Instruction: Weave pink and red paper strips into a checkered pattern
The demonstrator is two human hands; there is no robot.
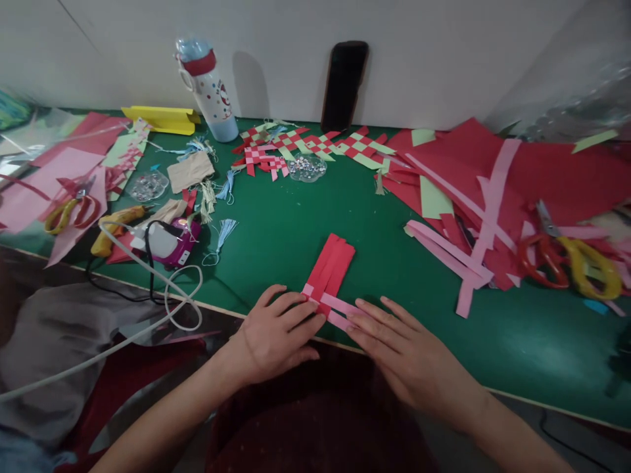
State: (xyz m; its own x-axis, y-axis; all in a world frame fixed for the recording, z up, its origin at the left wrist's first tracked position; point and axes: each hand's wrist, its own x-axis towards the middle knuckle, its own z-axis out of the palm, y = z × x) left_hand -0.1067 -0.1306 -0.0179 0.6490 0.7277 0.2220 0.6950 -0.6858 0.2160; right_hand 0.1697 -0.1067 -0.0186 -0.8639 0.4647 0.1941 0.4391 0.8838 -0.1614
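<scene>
Red paper strips (pixel 336 259) lie side by side near the table's front edge, crossed at their lower end by pink strips (pixel 341 303) in a small woven patch. My left hand (pixel 282 326) rests flat on the left side of that patch, fingers spread, fingertips on the paper. On the right, my right hand (pixel 394 341) lies over the free ends of the pink strips with its fingers stretched out. Its fingertips cover parts of those ends. Neither hand is closed round anything.
Scissors (pixel 586 263) and red paper sheets (pixel 557 177) lie right, near loose pink strips (pixel 448 253). Woven pieces (pixel 320 144), a bottle (pixel 211 98) and a phone (pixel 344 85) are at the back. Left are a glue gun (pixel 118 230), cables and scissors (pixel 73 209). A person sits left.
</scene>
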